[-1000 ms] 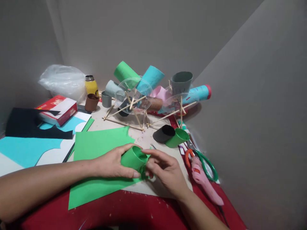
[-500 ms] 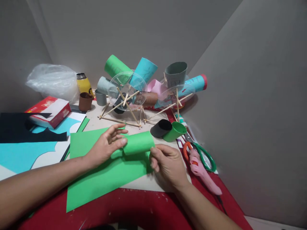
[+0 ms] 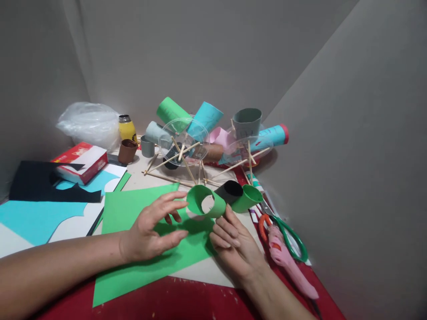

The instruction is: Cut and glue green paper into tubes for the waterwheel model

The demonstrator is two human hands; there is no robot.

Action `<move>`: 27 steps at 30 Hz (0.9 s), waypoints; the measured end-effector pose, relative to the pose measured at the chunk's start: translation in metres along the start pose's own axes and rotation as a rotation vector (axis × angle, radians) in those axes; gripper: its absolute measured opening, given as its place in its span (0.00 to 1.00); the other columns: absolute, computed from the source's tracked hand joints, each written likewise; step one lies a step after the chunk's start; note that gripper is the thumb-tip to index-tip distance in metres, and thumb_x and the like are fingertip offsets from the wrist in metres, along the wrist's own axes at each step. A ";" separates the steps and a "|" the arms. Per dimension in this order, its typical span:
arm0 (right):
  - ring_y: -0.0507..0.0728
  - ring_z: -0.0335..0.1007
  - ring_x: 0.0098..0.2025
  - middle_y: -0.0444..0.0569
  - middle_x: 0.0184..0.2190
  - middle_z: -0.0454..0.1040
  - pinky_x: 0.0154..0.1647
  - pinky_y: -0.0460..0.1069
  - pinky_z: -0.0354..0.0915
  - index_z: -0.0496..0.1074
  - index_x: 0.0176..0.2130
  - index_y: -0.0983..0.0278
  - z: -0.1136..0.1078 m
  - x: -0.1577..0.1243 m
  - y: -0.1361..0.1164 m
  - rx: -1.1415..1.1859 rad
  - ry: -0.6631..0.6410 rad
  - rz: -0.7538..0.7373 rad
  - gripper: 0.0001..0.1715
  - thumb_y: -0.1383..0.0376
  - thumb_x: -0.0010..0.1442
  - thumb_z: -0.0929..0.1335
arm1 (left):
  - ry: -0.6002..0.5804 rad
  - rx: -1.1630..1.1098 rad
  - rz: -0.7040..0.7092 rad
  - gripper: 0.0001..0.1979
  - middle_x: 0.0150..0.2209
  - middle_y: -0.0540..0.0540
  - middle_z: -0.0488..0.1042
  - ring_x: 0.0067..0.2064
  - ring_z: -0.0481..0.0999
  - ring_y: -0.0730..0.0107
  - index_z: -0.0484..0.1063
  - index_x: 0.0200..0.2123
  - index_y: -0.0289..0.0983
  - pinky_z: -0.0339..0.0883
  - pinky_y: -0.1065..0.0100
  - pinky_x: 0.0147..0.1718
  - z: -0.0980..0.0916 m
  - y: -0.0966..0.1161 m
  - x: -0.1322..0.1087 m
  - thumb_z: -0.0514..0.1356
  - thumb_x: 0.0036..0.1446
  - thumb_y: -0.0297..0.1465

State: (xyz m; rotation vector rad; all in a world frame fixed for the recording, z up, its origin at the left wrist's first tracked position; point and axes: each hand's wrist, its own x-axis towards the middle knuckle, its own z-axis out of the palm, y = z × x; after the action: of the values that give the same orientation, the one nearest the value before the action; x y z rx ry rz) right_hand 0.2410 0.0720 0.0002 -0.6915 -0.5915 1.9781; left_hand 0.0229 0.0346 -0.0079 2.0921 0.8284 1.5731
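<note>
Between my hands is a green paper tube (image 3: 218, 203), its open end turned toward me and to the left, so I see through it. My right hand (image 3: 233, 240) pinches its right side between thumb and fingers. My left hand (image 3: 160, 226) is spread beside the tube's left end, fingers and thumb apart, holding nothing. A large green paper sheet (image 3: 133, 266) lies beneath both hands. Just behind the held tube are a black paper tube (image 3: 230, 191) and another green tube (image 3: 248, 198).
Behind stand two stick-framed wheels (image 3: 183, 149) with clear discs and coloured tubes. Scissors (image 3: 293, 240) and a pink glue gun (image 3: 287, 266) lie at the right. Left are a red-white box (image 3: 83, 162), black paper (image 3: 36, 182), a yellow bottle (image 3: 126, 129) and a plastic bag (image 3: 90, 126).
The green tube has turned from side-on so its opening shows. My left hand has let go of its left end and spread its fingers. The view has shifted slightly.
</note>
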 end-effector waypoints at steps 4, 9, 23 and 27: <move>0.41 0.42 0.11 0.29 0.12 0.57 0.13 0.36 0.53 0.60 0.22 0.63 -0.004 -0.001 0.005 0.022 -0.026 0.062 0.28 0.60 0.50 0.81 | -0.096 0.110 0.160 0.27 0.57 0.33 0.73 0.55 0.76 0.58 0.64 0.62 0.40 0.78 0.67 0.42 -0.002 -0.001 0.000 0.64 0.60 0.28; 0.42 0.37 0.11 0.29 0.11 0.55 0.12 0.37 0.50 0.65 0.26 0.62 -0.008 0.000 0.014 -0.024 -0.063 0.135 0.23 0.59 0.52 0.80 | -0.173 0.222 0.157 0.15 0.50 0.37 0.80 0.49 0.81 0.62 0.73 0.52 0.38 0.76 0.67 0.47 -0.005 -0.001 0.001 0.60 0.63 0.28; 0.43 0.42 0.11 0.32 0.09 0.60 0.13 0.40 0.51 0.67 0.23 0.64 -0.002 0.006 0.015 -0.194 -0.051 0.004 0.23 0.56 0.48 0.80 | -0.317 0.187 -0.069 0.08 0.34 0.47 0.80 0.34 0.80 0.69 0.77 0.42 0.40 0.71 0.72 0.35 0.000 -0.008 0.005 0.59 0.63 0.27; 0.43 0.43 0.10 0.33 0.08 0.60 0.13 0.40 0.51 0.67 0.22 0.63 -0.001 0.004 0.016 -0.215 -0.059 0.004 0.23 0.55 0.48 0.80 | -0.350 0.159 -0.072 0.09 0.34 0.47 0.80 0.35 0.79 0.69 0.78 0.43 0.40 0.71 0.72 0.36 0.001 -0.011 0.005 0.58 0.64 0.28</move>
State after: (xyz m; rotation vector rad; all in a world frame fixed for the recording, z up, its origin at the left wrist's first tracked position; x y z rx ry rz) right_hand 0.2302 0.0685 -0.0114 -0.7666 -0.8478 1.9616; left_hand 0.0226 0.0463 -0.0119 2.3292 0.9110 1.0886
